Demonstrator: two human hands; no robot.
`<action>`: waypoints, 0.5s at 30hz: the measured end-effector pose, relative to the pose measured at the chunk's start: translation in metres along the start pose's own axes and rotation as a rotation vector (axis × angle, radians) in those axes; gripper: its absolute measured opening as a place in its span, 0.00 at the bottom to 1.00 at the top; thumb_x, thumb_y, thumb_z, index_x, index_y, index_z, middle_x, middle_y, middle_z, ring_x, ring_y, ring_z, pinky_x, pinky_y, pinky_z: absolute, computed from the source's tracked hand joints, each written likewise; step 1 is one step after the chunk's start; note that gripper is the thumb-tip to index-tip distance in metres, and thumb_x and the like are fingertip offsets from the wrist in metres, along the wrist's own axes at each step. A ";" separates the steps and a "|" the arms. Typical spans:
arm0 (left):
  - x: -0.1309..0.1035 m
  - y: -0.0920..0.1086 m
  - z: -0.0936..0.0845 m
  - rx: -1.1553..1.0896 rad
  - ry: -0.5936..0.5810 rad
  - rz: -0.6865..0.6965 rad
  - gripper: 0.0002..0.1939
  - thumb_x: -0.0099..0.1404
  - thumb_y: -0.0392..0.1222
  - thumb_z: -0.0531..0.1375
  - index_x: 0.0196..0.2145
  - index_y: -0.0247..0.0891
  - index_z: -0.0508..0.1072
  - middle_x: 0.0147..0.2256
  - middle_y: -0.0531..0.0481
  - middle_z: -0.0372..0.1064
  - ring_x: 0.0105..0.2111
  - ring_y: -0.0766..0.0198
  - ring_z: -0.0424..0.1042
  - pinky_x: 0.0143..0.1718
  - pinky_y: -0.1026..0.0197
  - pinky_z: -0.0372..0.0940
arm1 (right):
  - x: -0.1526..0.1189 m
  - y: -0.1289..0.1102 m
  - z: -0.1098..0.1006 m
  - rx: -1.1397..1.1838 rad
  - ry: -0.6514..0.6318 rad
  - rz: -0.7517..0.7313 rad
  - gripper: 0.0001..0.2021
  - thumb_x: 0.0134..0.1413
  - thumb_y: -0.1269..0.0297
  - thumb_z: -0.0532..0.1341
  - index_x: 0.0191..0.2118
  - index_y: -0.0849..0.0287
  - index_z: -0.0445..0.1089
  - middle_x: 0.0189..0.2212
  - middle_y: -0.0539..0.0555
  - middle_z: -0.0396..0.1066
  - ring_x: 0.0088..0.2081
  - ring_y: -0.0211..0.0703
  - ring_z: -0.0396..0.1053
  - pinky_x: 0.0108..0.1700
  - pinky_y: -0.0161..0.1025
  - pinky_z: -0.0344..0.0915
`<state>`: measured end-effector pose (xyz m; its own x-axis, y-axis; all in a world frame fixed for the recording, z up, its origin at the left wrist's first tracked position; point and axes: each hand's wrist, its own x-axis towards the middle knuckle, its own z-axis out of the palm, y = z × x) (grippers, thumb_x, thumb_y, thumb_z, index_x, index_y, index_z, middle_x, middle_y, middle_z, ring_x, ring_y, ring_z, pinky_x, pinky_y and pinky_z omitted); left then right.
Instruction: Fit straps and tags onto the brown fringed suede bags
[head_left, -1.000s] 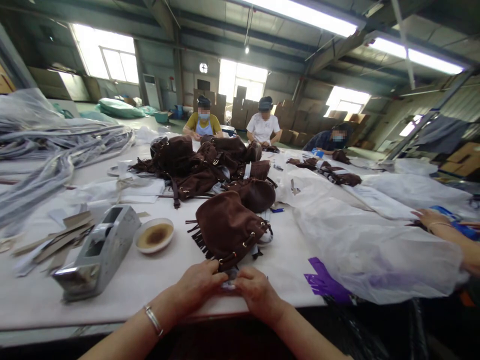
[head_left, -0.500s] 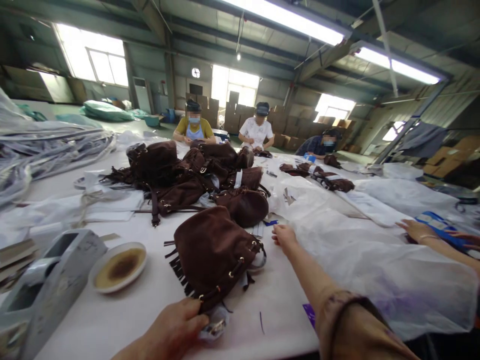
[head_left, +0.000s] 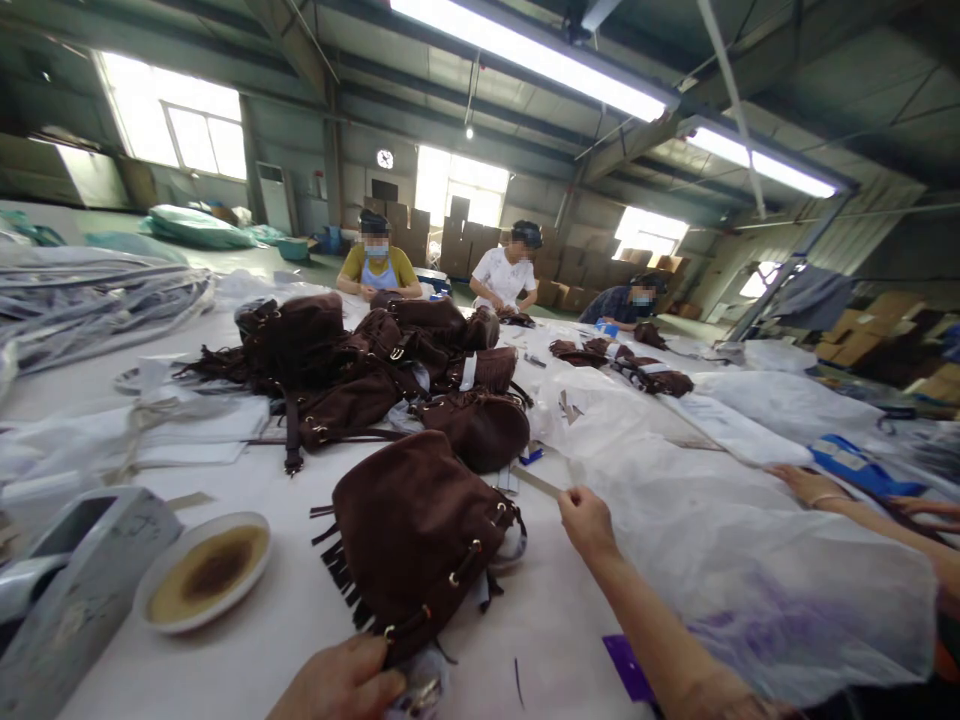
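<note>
Left hand: my left hand, near edge of table, thumb and fingers grasping the bag at the near end of its mouth; exact contact partly hidden.
Right hand: my right hand, raised past the bag's right side, fingertips pinched on one end of a strip.
Strip: thin, flat, grey-beige; runs from my fingertips leftward, far end close to a blue scrap.
Fringed bag: dark brown fringed bag, lying on white table right in front of me, between my two hands; fringe to the left, gold eyelets and cord along the mouth to the right.
Wrapped metal: small wrapped metal piece in clear plastic, just beside my left thumb.
Bag pile: heap of brown bags behind mine.
Dish: white dish, yellow-brown contents, left of the bag.
Dispenser: grey tape dispenser, beside the dish, cut off by frame.
Plastic: big clear sheet, right of my forearm; purple tape at its near side.
Others: three co-workers across the table; another person's hand at far right, near a blue packet.
</note>
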<state>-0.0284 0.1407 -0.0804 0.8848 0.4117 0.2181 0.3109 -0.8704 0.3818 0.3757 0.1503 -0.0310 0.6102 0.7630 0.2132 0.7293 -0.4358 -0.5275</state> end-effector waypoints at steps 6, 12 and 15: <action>0.001 0.029 -0.030 -0.041 -0.049 -0.120 0.13 0.67 0.41 0.51 0.36 0.41 0.75 0.33 0.48 0.68 0.30 0.64 0.64 0.30 0.64 0.55 | -0.140 0.033 -0.039 -0.042 0.097 -0.340 0.11 0.59 0.62 0.53 0.26 0.55 0.63 0.24 0.52 0.67 0.28 0.43 0.64 0.34 0.38 0.59; -0.001 0.041 -0.035 -0.098 -0.068 -0.146 0.11 0.67 0.42 0.54 0.36 0.38 0.76 0.34 0.47 0.66 0.32 0.63 0.64 0.32 0.63 0.55 | -0.176 0.025 -0.054 -0.300 -0.166 -0.252 0.11 0.59 0.57 0.58 0.37 0.58 0.72 0.36 0.58 0.73 0.39 0.49 0.71 0.40 0.39 0.62; -0.001 0.047 -0.038 -0.127 -0.041 -0.125 0.10 0.66 0.39 0.54 0.35 0.36 0.76 0.34 0.47 0.65 0.32 0.63 0.64 0.33 0.63 0.56 | -0.152 0.007 -0.051 -0.345 -0.217 -0.164 0.19 0.61 0.51 0.56 0.45 0.61 0.73 0.42 0.64 0.73 0.44 0.53 0.71 0.44 0.43 0.63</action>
<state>-0.0281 0.1097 -0.0288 0.8564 0.5006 0.1262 0.3751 -0.7713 0.5143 0.3038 0.0067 -0.0254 0.4252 0.9021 0.0741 0.8943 -0.4061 -0.1879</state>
